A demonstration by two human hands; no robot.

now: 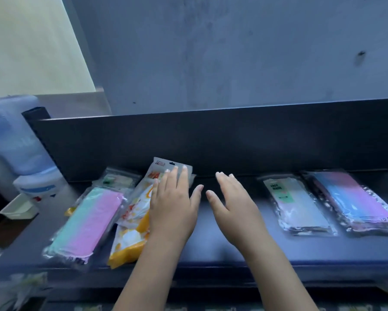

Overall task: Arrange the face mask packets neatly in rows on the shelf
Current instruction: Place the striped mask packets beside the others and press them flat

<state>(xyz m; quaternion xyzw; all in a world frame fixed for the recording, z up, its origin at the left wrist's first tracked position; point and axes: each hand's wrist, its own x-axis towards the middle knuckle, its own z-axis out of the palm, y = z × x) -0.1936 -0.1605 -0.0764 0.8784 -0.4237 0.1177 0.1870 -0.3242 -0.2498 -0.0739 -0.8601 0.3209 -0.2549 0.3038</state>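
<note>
**Squaring up the orange packet, mid-row**

We are partway through the arranging. On the dark shelf (211, 243) two packets already lie side by side at the right: a white face mask packet (297, 205) and, just beside it, a blue-and-pink packet (354, 200). At the left lies a mint-and-pink packet (87, 223), with a small clear packet (119, 179) behind it near the back panel.

Our left hand (173, 209) lies flat, fingers spread, on top of the orange-and-white packet (132, 227), which sits askew and overlaps its neighbour's edge. Our right hand (233, 209) hovers open over the bare middle of the shelf, palm down, gripping nothing.

The step in hand, as we judge it, is sliding the orange packet into line. Next we need to turn it parallel to the others and draw it rightward into the gap, the free hand steadying its far edge. The small packet behind is not yet placed.
</note>
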